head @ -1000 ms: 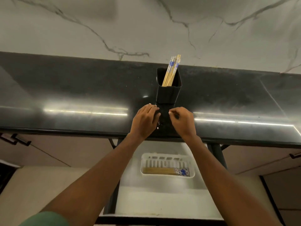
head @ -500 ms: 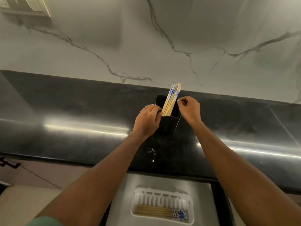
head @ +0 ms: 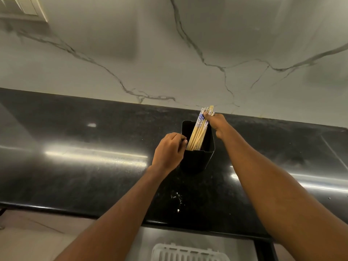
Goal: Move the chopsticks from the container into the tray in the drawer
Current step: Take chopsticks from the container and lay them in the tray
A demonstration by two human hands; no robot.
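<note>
A black container (head: 195,161) stands on the dark counter (head: 75,157) near the wall. Several wooden chopsticks (head: 196,135) with blue-patterned tops lean inside it. My right hand (head: 215,123) grips the bundle near its upper ends. My left hand (head: 169,152) holds the container's left rim, fingers curled over the edge. Below the counter's front edge, the top rim of the white slotted tray (head: 190,252) shows inside the open drawer (head: 148,240); whatever lies in the tray is out of the frame.
A marble-look wall (head: 169,53) rises right behind the container. A switch plate (head: 22,8) sits at the top left. A few water drops (head: 177,197) lie on the counter in front of the container.
My right hand rose from the container's rim to the chopstick tops and closed round the bundle. My left hand stayed on the left rim. The view tilted up, hiding most of the tray.
</note>
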